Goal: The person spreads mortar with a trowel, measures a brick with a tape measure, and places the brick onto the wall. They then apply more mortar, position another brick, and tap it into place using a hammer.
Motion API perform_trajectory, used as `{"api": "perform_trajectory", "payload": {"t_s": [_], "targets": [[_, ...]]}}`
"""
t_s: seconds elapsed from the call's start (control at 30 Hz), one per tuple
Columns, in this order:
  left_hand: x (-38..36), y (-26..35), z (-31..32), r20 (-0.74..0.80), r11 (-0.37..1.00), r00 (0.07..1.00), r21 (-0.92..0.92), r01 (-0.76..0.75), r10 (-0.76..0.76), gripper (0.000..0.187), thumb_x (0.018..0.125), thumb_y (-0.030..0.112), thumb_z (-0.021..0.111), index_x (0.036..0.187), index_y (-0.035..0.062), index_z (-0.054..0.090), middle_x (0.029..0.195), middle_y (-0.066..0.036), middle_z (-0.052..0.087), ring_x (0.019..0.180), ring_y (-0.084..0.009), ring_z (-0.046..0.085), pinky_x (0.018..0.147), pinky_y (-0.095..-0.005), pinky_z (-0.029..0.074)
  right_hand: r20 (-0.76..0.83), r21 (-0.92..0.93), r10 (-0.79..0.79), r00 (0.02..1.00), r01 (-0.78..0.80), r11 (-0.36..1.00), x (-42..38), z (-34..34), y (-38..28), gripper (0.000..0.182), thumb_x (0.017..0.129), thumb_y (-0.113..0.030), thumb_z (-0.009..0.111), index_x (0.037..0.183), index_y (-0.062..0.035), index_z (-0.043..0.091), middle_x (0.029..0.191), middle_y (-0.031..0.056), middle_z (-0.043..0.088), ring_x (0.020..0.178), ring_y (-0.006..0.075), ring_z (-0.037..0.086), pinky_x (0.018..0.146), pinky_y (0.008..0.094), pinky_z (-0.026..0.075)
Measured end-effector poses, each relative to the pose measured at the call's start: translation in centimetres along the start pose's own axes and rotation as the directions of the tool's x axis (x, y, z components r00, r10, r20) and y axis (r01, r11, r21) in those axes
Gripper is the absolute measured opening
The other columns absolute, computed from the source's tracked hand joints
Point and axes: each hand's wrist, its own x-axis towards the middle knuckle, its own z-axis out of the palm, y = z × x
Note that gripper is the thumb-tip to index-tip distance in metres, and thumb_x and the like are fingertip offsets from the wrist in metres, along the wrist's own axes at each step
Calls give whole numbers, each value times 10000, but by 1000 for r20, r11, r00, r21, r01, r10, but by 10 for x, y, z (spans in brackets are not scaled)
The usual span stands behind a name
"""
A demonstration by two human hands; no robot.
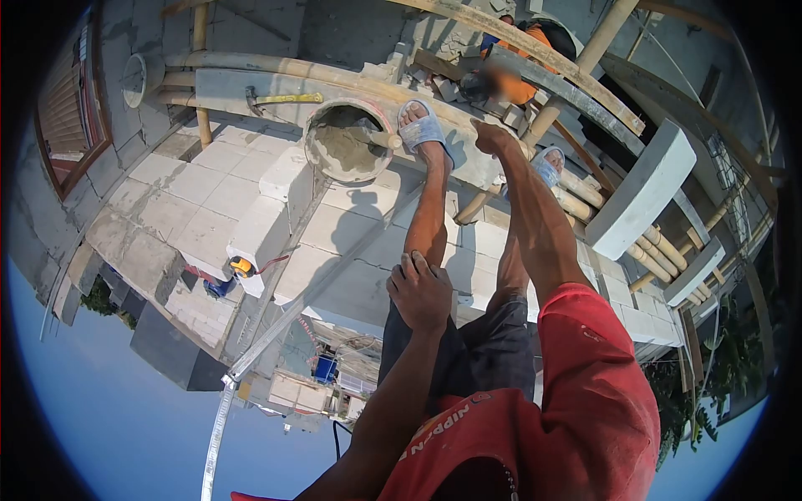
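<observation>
My left hand (420, 290) lies on my left leg near the knee, fingers spread over the skin and trouser edge. My right arm reaches forward past my other leg. At its end, my right hand (494, 139) shows nearly edge-on, its fingers pointing forward, and no object is visible in it. Close to that hand are my blue sandal (426, 131) and a bamboo pole (547, 117). Left of the sandal stands a bucket (313, 159) with grey wet mortar (344, 150) inside. A handle end sticks out over the bucket's rim; the tool's kind is hidden.
A hammer (284, 98) with a yellow handle lies on a grey ledge. A yellow tape measure (242, 266) rests on white blocks (221, 192). A long metal bar (309, 296) crosses at left. Large white blocks (643, 190) stand at right. Below, a person in orange (535, 58) is near rubble.
</observation>
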Motion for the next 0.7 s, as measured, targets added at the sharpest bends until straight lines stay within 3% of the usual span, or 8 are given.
{"api": "perform_trajectory", "payload": {"t_s": [0.4, 0.57, 0.7], "targets": [[1, 3, -1, 7, 1000, 1000, 25, 7, -7, 365, 854, 232, 652, 1168, 48, 678, 1165, -116, 660, 1038, -287, 624, 932, -443, 476, -19, 27, -9, 1000, 9, 1000, 10, 1, -11, 732, 895, -22, 445, 1591, -181, 284, 1380, 224, 593, 935, 327, 720, 712, 407, 610], [1, 4, -3, 18, 999, 1000, 45, -3, 2, 359, 854, 236, 654, 1162, 53, 679, 1166, -111, 651, 1045, -282, 622, 932, -438, 474, -57, 88, 2, 998, 3, 996, 0, 4, -19, 593, 941, -147, 487, 1526, -113, 394, 1404, 226, 577, 1282, 389, 577, 1058, 482, 480], [1, 3, -2, 50, 999, 999, 39, 2, -4, 374, 849, 241, 660, 1170, 49, 676, 1181, -115, 644, 1053, -281, 616, 940, -439, 469, -35, 75, 15, 999, -12, 997, -8, 8, -17, 602, 937, -151, 493, 1530, -125, 390, 1421, 214, 569, 1298, 380, 567, 1063, 479, 475]]}}
